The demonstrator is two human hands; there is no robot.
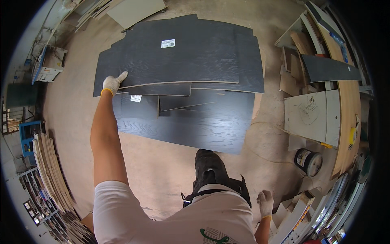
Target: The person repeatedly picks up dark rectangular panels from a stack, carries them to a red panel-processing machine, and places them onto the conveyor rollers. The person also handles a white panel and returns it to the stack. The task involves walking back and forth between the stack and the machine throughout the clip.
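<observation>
A stack of large dark wood-grain panels (183, 97) lies on the floor in front of me. The top panel (191, 53) carries a small white label. My left hand (112, 84), in a white work glove, reaches far out and grips the near left edge of that top panel. My right hand (265, 203), also gloved, hangs at my side near the lower right, fingers loosely curled with nothing in it. My dark trouser leg and shoe (209, 164) stand just before the stack's near edge.
Light boards lean on edge at the lower left (50, 171). A workbench (313, 116) with pale boards and a dark panel (331, 69) fills the right side. A small bucket (308, 162) sits on the floor beside it. More sheets (136, 10) lie at the far end.
</observation>
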